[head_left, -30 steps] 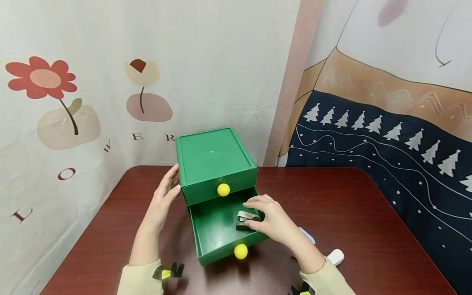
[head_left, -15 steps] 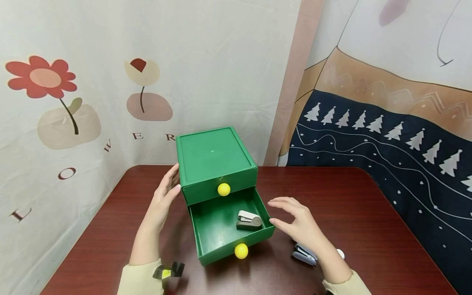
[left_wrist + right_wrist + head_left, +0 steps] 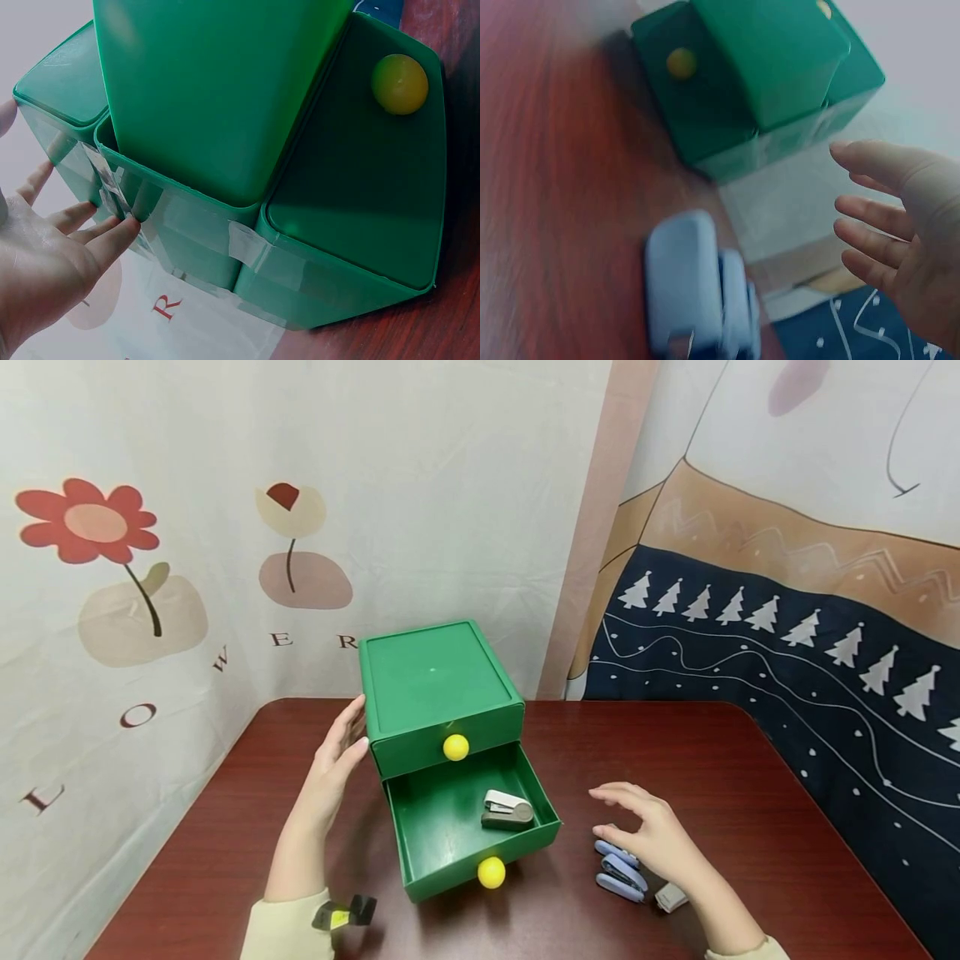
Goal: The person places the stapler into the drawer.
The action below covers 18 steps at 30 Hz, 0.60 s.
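A green drawer box (image 3: 442,681) with round yellow knobs stands on the table, one drawer (image 3: 431,827) pulled out below the top one. Inside that drawer, toward its right side, lies a small stapler (image 3: 507,810) with a light top and dark base. My left hand (image 3: 333,764) touches the box's left side with extended fingers; the left wrist view shows its fingertips (image 3: 127,225) against the taped wall. Fingers spread and holding nothing, my right hand (image 3: 652,831) hovers right of the drawer. Beneath it are blue staplers (image 3: 622,878) and, partly hidden, a whitish object (image 3: 671,897).
The dark red-brown table (image 3: 300,827) carries everything. Behind it hangs a pale curtain (image 3: 450,485) with flower prints, and at right a navy cloth (image 3: 720,643) with tree prints. Another yellow knob (image 3: 400,84) marks a shut drawer beneath the pulled-out one.
My right hand has let go of the small stapler in the drawer and moved right and toward me, over the blue staplers. My left hand stays against the box.
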Tool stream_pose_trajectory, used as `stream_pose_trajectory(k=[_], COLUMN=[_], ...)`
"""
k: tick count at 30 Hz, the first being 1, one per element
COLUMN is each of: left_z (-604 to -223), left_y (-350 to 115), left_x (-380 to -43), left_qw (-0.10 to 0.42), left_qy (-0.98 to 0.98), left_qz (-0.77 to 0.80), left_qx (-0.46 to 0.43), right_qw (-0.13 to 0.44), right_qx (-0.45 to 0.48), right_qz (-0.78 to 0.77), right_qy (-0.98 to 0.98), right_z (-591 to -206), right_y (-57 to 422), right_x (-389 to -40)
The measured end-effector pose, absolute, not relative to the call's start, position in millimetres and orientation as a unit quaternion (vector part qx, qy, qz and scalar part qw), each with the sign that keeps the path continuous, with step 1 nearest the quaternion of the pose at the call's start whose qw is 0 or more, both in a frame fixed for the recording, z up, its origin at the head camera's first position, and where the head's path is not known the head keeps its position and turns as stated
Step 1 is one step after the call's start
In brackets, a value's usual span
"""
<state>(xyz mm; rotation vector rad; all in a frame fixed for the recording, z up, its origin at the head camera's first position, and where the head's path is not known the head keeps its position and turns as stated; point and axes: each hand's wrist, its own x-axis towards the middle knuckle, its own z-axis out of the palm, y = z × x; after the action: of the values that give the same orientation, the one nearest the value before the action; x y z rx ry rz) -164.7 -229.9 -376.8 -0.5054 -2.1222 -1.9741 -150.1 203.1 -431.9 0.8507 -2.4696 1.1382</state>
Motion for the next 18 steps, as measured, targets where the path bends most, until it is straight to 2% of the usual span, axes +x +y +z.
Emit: stream_pose_trajectory(k=[13,18], left_z=[-378,-378], left_y=[-230,-231], left_x=[-165,-165], left_qw=[0.103,0.101], left_qy=[-0.717,-0.718], left_qz=[-0.667,-0.666], left_qx=[-0.175,-0.174], right_qw=[0.054,0.027], right_qx=[0.27,0.293], right_qz=[0.41,0.418], right_qy=[-0.869,-0.859], right_z=[-456,-467], right_y=[235,244], right_x=[-155,-158])
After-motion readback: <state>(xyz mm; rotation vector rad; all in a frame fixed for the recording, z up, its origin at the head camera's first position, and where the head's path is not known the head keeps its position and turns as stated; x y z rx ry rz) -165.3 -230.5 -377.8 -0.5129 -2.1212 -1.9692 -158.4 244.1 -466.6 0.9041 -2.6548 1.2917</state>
